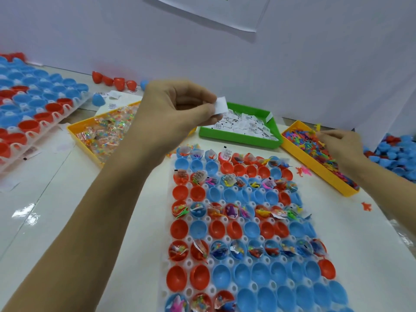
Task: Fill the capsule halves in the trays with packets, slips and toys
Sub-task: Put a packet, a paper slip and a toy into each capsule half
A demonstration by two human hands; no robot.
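A white tray [167,255] of red and blue capsule halves lies in front of me; alternate rows hold packets, slips and toys, the rows between stand empty. My left hand [173,109] is raised over the green bin [236,137] of white slips and pinches a white slip [220,105] between thumb and fingers. My right hand [342,145] reaches into the right yellow bin [315,170] of small coloured toys, fingers curled on a yellow toy [317,127]. The left yellow bin [83,129] holds clear packets of beads.
A second tray [67,109] of capsule halves sits at far left. Loose red halves [112,81] lie along the back wall, and a pile of blue and red halves [396,154] sits at far right. Stray toys [366,206] lie on the table by the right bin.
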